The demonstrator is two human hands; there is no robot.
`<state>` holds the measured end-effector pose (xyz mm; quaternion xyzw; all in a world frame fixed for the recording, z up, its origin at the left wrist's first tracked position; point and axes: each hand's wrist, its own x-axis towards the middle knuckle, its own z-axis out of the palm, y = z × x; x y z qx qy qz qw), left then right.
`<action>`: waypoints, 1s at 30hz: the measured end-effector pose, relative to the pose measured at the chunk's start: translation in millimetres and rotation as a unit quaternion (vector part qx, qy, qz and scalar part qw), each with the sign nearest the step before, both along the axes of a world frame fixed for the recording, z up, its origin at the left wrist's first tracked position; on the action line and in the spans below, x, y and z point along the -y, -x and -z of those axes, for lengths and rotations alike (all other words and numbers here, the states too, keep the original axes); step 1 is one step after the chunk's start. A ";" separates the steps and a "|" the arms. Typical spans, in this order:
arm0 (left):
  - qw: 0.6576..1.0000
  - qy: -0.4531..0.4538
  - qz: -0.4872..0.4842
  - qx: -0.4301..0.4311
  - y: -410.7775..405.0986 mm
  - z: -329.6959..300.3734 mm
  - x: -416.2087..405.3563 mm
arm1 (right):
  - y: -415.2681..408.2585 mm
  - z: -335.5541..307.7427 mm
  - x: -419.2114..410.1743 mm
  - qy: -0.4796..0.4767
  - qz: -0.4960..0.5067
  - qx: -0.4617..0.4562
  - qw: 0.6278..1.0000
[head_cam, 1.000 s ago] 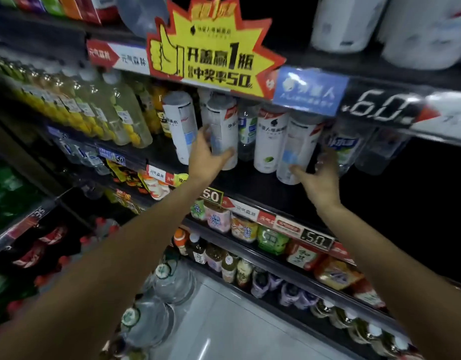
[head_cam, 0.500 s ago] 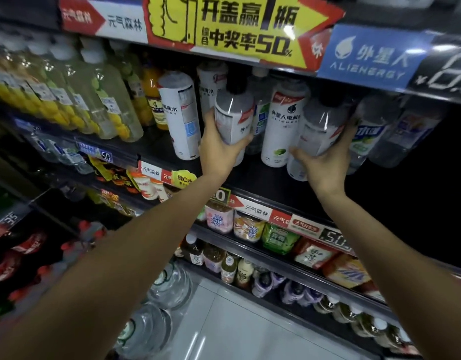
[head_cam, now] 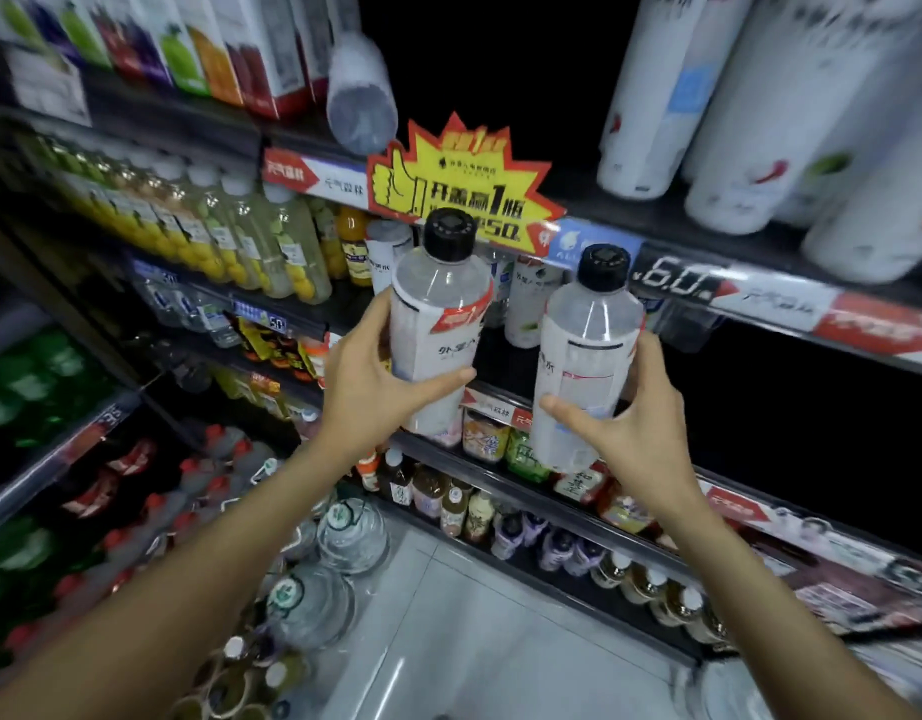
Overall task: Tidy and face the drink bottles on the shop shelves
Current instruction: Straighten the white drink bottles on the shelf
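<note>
Both bottles, standing on the dark shelf [head_cam: 511,363] half a second ago, are now hanging upright in front of it in the dim shop aisle, smooth clear plastic with black caps, my left hand [head_cam: 368,394] wrapping the left bottle [head_cam: 438,324] and my right hand [head_cam: 633,433] clasping the right bottle [head_cam: 583,366].
</note>
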<state>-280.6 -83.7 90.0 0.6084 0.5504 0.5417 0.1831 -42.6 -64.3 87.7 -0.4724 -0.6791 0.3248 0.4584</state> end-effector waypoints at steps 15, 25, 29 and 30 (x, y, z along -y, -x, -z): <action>0.975 -0.174 0.131 -0.052 -4.2 -186.9 -139.3 | 31.8 -177.5 -57.3 -0.209 0.162 -0.129 0.956; 0.994 0.007 0.050 -0.099 -11.6 -183.1 -253.0 | 97.6 -164.8 -126.7 -0.165 0.290 0.022 0.942; 0.991 0.032 0.058 -0.115 -21.8 -183.1 -270.5 | 104.6 -167.8 -139.5 -0.171 0.373 0.179 0.894; 0.992 0.037 0.067 -0.102 -22.5 -182.3 -272.4 | 104.3 -170.0 -141.3 -0.186 0.388 0.216 0.876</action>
